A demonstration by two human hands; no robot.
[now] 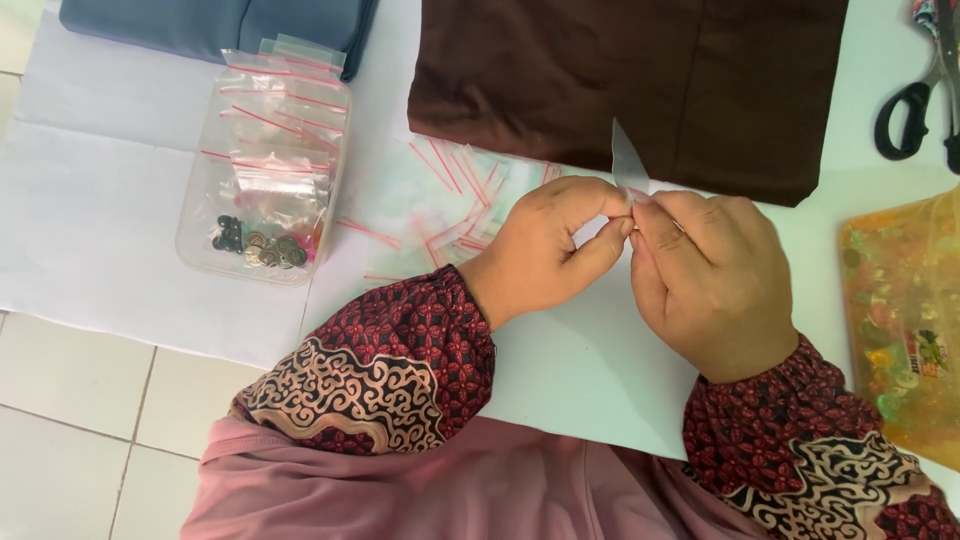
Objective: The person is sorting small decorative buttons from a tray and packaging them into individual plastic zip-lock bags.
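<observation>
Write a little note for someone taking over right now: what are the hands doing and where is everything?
Left hand and right hand: both pinch one small clear zip bag between the fingertips, above the white sheet.
Nearby: a loose pile of empty zip bags beside the left hand; a clear tub holding more bags and small metal buttons.
Brown cloth lies behind the hands, scissors far right.
Whether the held bag is filled cannot be seen.
</observation>
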